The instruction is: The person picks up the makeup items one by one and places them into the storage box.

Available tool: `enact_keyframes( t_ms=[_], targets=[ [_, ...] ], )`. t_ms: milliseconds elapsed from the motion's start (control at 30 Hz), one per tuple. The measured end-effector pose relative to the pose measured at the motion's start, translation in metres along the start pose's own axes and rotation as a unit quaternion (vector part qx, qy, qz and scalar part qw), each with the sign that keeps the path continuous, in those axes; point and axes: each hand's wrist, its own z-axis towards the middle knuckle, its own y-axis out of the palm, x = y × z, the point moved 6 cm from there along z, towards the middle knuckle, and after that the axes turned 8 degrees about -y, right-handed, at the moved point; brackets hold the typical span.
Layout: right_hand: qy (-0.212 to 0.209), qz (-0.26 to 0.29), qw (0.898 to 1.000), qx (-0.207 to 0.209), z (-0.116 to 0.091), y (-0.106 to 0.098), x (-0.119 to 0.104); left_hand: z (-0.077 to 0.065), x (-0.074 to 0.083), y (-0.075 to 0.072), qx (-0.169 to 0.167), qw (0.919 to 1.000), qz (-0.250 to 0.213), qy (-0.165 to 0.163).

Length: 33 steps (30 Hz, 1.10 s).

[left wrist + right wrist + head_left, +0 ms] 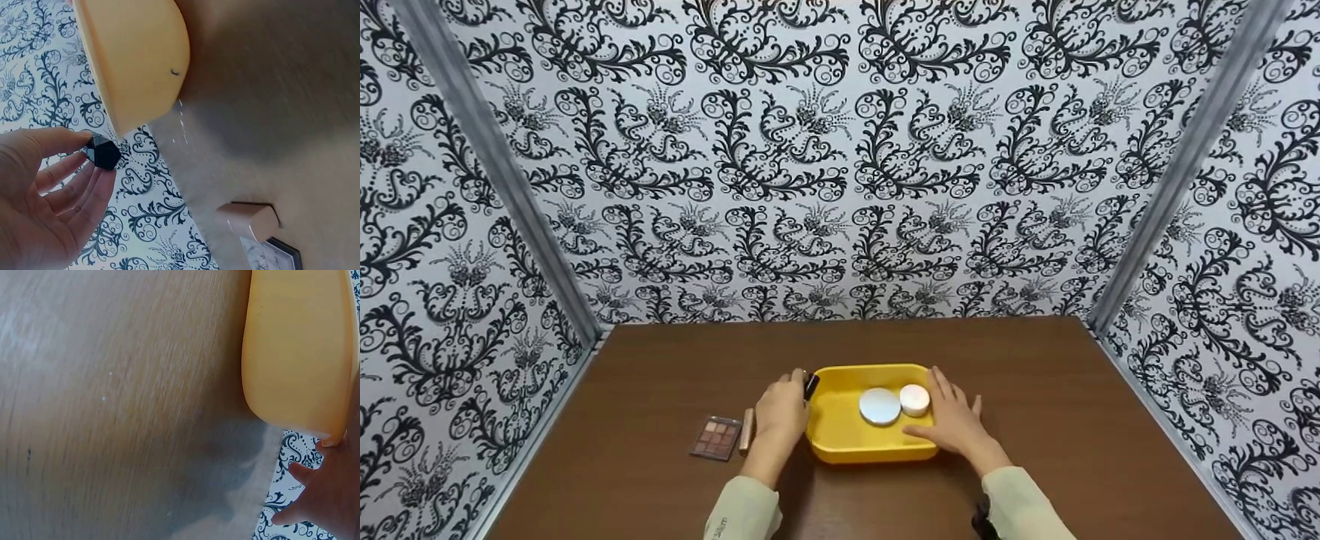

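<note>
My left hand (782, 409) is at the left end of a yellow tray (870, 453), pinching a small black faceted tube (104, 153) between thumb and fingers beside the rim. Most of the tube is hidden in the head view. At the tray's right end, my right hand (957, 421) has its fingers spread along the rim, with the thumb reaching over the inside. Within the tray lie a flat, round silver-white compact (880, 406) and, against it on the right, a small white jar (914, 400).
Left of my left hand, an eyeshadow palette (716, 437) lies on the brown table (660, 375), next to a tan tube (747, 431). Patterned walls (840, 225) enclose the table at the back and both sides.
</note>
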Motion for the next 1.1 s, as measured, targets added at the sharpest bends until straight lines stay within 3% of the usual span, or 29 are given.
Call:
enact_keyframes(
  t_ms=[200, 667, 900, 1100],
  targets=[
    [-0.003, 0.001, 1.000, 0.000, 0.001, 0.001, 0.001, 0.001, 0.013, 0.003, -0.003, 0.9998, 0.015, 0.010],
    [-0.005, -0.001, 1.000, 0.006, 0.001, 0.001, 0.003, 0.002, 0.031, 0.019, -0.008, 0.9999, -0.001, 0.014],
    [-0.004, -0.001, 1.000, 0.002, 0.002, 0.003, 0.003, 0.000, 0.038, 0.032, -0.035, 0.9993, 0.007, 0.013],
    [0.002, -0.001, 1.000, -0.006, 0.003, 0.003, 0.004, -0.006, 0.046, 0.039, -0.030, 0.9990, -0.017, 0.030]
  ],
)
